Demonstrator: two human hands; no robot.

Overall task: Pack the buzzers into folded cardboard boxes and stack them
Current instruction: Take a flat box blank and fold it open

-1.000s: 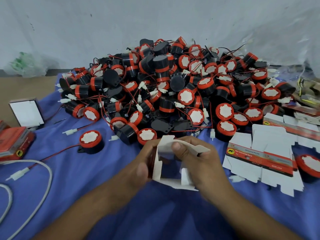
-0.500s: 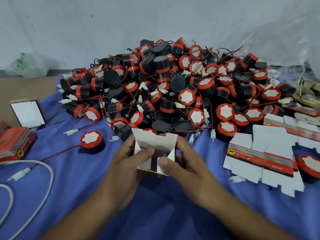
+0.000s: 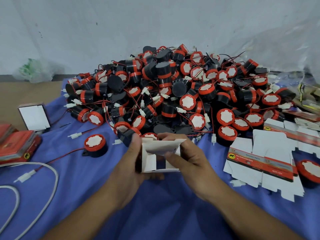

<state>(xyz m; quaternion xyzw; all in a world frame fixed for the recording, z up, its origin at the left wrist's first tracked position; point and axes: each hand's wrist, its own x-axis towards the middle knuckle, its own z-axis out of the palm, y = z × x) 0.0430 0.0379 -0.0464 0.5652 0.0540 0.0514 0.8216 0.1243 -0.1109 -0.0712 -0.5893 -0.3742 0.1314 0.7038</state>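
cardboard box [image 3: 160, 158]: half folded, gripped by left hand [image 3: 129, 172] and right hand [image 3: 191, 163] fingers; near buzzer pile [image 3: 173, 94].

A partly folded cardboard box [image 3: 161, 153], white inside, is held over the middle of the blue cloth [image 3: 155, 213]. Its left wall is gripped by the left hand [image 3: 128, 172], and a top flap is pinched by the right hand [image 3: 192, 163]. A heap of buzzers [image 3: 173, 94] is piled toward the far edge, and flat box blanks [image 3: 259, 163] are spread by the right edge.
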